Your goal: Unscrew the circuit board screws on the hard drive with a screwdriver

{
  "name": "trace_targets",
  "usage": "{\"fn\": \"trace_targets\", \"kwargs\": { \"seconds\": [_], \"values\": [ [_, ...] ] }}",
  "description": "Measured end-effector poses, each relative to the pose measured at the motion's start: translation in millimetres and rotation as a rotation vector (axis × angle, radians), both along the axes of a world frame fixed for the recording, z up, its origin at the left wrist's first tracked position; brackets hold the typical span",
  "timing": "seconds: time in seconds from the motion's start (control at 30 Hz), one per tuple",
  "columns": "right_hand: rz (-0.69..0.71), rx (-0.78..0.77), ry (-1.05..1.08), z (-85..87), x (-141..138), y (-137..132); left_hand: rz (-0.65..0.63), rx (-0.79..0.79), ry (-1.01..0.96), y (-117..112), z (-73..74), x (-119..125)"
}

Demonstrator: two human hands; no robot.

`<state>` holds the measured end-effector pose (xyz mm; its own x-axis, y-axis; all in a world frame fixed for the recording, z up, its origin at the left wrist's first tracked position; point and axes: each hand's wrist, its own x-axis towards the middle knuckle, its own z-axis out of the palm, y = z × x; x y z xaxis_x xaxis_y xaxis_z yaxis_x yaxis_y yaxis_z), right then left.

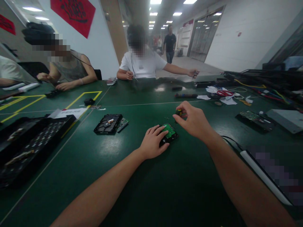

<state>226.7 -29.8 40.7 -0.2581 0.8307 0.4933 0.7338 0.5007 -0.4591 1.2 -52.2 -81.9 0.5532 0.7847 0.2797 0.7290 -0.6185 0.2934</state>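
Observation:
A hard drive [170, 133] lies on the green table in front of me, its green circuit board facing up. My left hand [153, 141] holds it against the table, fingers across the top and the thumb along the near edge. With thumb and fingertips, my right hand [189, 118] grips the yellow and dark handle of a screwdriver [179, 112]. The thin shaft points down at the drive's right corner; whether its tip sits in a screw is too small to tell. A few tiny bits, perhaps screws, lie just beyond the drive.
Left of the drive are a black square frame [109, 124] and a loose circuit board [123, 125]. A black tray [35, 151] stands far left. On the right lie another drive [255, 121], a metal box [286, 120], a white-edged device [265, 176] and cables. Several people are across the table.

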Motion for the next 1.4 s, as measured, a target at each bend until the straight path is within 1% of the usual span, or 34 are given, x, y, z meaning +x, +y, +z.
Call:
{"fn": "trace_targets", "kwargs": {
  "seconds": [0.1, 0.17, 0.23, 0.37, 0.47, 0.57, 0.67, 0.77, 1.03, 1.1, 1.17, 1.3, 1.4],
  "values": [
    [-0.087, 0.031, -0.056, 0.0, -0.4, 0.2, -0.002, -0.003, -0.006, -0.3, 0.4, -0.1],
    [-0.098, 0.028, -0.058, -0.3, -1.0, -0.3, -0.004, 0.0, -0.015, -0.3, -0.5, 0.1],
    [-0.082, 0.006, -0.036, -1.0, -1.7, -0.9, -0.003, 0.006, -0.021, -0.1, -1.9, 0.2],
    [-0.001, -0.036, 0.04, -4.5, -2.8, -0.4, 0.003, 0.011, -0.012, 0.5, -3.7, 0.3],
    [0.037, -0.028, 0.053, -6.6, -3.2, 0.9, 0.005, 0.01, -0.008, 0.9, -3.6, 0.3],
    [0.046, 0.019, -0.011, -5.2, -3.2, 0.7, 0.001, 0.011, -0.011, 1.2, -3.6, 0.4],
    [0.043, 0.061, -0.14, -0.9, -3.4, -2.2, 0.0, 0.007, -0.021, 1.4, -4.2, 0.7],
    [-0.008, 0.083, -0.226, 2.1, -4.1, -5.4, 0.005, 0.005, -0.023, 1.3, -4.3, 0.8],
    [-0.228, 0.12, -0.308, 0.6, -8.3, -5.6, 0.005, 0.008, -0.011, 0.8, -2.3, 0.3],
    [-0.266, 0.118, -0.33, 1.2, -8.8, -6.3, 0.004, 0.006, -0.015, 0.7, -2.4, 0.3],
    [-0.257, 0.107, -0.303, 1.8, -8.5, -6.8, 0.002, 0.002, -0.017, 0.6, -2.4, 0.4],
    [-0.158, 0.066, -0.172, 1.2, -6.3, -5.5, 0.001, -0.004, -0.03, 0.5, -2.3, 0.5],
    [-0.143, 0.052, -0.143, 0.3, -5.4, -4.0, 0.001, -0.009, -0.037, 0.7, -2.2, 0.6]
  ]
}}
